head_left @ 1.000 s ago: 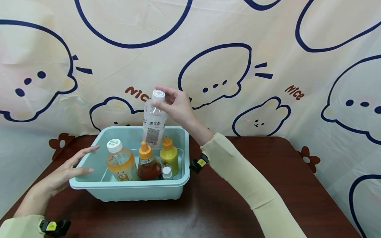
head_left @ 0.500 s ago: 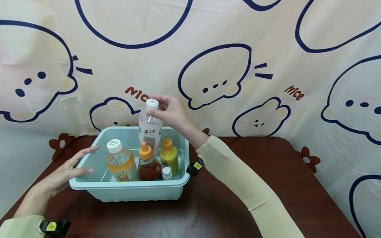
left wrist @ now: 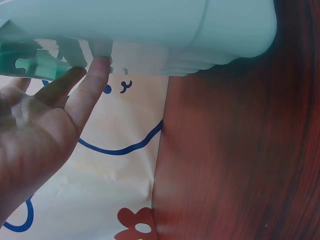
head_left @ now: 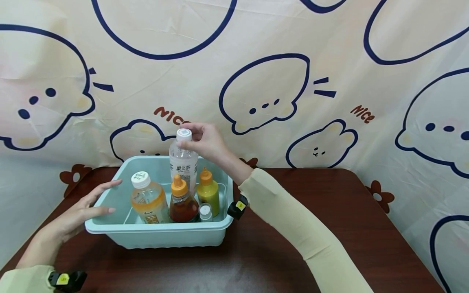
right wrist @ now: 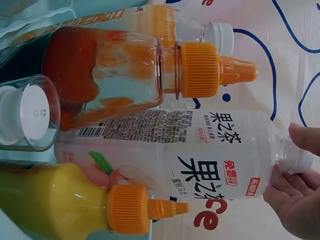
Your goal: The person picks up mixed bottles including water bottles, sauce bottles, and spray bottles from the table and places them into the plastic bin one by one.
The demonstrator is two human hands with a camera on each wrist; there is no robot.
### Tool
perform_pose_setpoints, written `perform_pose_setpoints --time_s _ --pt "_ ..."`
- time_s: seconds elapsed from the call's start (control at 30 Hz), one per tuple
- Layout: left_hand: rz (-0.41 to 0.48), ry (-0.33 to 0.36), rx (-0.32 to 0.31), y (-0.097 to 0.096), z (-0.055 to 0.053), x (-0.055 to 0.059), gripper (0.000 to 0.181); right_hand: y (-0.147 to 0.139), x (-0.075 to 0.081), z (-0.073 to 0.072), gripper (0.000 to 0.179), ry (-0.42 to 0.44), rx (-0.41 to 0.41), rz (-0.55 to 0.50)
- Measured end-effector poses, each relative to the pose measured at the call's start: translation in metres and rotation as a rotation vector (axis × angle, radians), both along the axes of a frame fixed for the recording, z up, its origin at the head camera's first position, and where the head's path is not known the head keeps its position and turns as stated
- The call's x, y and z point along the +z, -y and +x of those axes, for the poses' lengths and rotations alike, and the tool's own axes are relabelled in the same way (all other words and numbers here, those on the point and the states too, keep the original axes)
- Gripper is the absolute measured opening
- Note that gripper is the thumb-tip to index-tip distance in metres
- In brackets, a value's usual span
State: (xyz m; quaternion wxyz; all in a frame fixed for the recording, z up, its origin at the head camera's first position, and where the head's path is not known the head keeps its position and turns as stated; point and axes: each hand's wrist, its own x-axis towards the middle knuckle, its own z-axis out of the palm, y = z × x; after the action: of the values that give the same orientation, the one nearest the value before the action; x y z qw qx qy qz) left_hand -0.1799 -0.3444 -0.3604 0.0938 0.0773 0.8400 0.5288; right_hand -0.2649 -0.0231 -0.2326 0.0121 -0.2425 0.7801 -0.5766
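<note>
My right hand (head_left: pixel 207 140) holds a clear drink bottle (head_left: pixel 184 165) by its neck, just under the white cap. The bottle has a label with Chinese characters and peach pictures and stands nearly upright at the back of a light blue plastic bin (head_left: pixel 161 228), its lower part behind other bottles. In the right wrist view, the thumb and fingers (right wrist: pixel 292 192) pinch the bottle neck. My left hand (head_left: pixel 78 211) grips the bin's left rim, two digits over the top; in the left wrist view, other fingers (left wrist: pixel 90 90) reach up under the rim against the outer wall.
Inside the bin stand an orange drink bottle (head_left: pixel 148 199), a dark red squeeze bottle (head_left: pixel 183 207) with orange nozzle, a yellow-green squeeze bottle (head_left: pixel 208 191) and a small white-capped bottle (head_left: pixel 206 213). A dark wooden table (head_left: pixel 293 228) lies beneath; a cartoon-printed curtain (head_left: pixel 264 32) hangs behind.
My right hand has lowered the drink bottle into the back of the bin, moving down and slightly left; the bottle is now more upright. The left hand and bin have stayed in place.
</note>
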Motion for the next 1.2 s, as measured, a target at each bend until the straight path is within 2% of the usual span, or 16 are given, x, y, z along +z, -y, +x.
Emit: perform_pose_setpoints --time_s 0.3,0.6,1.2 --pt "0.001 0.001 -0.004 0.0 0.0 0.0 0.068 0.004 -0.007 -0.002 0.044 0.015 0.019 0.062" --pt "0.016 0.015 -0.017 0.001 0.0 0.0 0.068 0.007 -0.008 -0.004 0.042 -0.007 0.038 0.11" --pt "0.02 0.003 -0.024 0.003 -0.001 0.0 0.068 0.015 -0.015 -0.009 0.041 0.016 0.059 0.242"
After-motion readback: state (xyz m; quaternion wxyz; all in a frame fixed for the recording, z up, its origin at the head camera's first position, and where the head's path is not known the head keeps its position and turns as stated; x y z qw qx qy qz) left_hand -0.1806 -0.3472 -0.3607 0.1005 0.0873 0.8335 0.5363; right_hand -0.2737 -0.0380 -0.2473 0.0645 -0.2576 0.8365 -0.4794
